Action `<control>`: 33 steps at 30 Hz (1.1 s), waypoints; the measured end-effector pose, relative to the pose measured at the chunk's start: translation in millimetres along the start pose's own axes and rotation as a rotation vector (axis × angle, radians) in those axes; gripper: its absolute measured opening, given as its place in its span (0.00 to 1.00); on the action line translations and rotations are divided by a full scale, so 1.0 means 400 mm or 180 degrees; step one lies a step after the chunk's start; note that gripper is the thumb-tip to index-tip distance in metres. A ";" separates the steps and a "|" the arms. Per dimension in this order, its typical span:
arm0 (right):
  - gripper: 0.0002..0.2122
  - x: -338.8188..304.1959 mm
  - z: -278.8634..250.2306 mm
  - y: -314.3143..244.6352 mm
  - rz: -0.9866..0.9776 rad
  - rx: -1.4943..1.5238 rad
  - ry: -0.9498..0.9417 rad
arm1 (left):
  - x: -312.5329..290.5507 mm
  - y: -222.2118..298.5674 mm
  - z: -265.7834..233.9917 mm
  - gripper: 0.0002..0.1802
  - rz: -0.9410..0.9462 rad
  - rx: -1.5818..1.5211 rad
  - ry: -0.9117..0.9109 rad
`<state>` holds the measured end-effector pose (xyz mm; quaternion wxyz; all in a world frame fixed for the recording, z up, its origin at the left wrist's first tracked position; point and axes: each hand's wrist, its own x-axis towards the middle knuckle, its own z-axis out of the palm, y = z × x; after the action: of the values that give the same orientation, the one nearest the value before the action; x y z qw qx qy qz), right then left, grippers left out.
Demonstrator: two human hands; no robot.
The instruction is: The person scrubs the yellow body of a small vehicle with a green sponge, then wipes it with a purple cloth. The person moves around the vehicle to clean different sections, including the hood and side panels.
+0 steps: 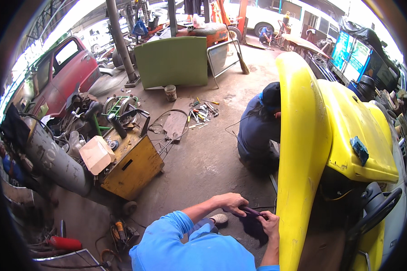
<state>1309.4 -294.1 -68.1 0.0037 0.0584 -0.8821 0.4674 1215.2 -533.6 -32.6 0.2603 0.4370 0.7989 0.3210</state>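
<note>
Between my two hands a dark purple cloth [251, 211] is stretched, bunched into a narrow roll. My left hand [234, 203] grips its left end with bent fingers. At its other end my right hand [270, 223] pinches it close to the edge of a yellow car fender [301, 158]. A dark loose part appears to hang below the roll; in the shade I cannot tell where it ends. Whether my right hand touches the fender is unclear.
A co-worker [260, 128] in dark clothes crouches beside the fender. A yellow wooden cabinet [133, 171] stands left, with a gas cylinder [54, 149] beside it. Hand tools [203, 112] and a bucket [170, 93] are on the floor before a green panel [172, 62]. A yellow hood [355, 131] lies right.
</note>
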 end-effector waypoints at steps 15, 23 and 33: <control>0.10 -0.207 0.206 0.229 0.2357 0.4115 0.1836 | 0.099 0.238 0.200 0.13 0.0950 0.0426 0.0313; 0.09 -0.194 0.141 0.207 0.2072 0.3769 0.2006 | 0.184 0.256 0.211 0.14 0.1308 0.0270 0.1210; 0.09 -0.244 0.145 0.221 0.2196 0.3754 0.2085 | 0.183 0.297 0.339 0.20 0.1893 -0.0500 0.1739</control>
<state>1399.7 -282.8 -179.6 0.0872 -0.3704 -0.4080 0.8299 1337.5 -382.5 -43.7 -0.0330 0.5264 0.6505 0.5465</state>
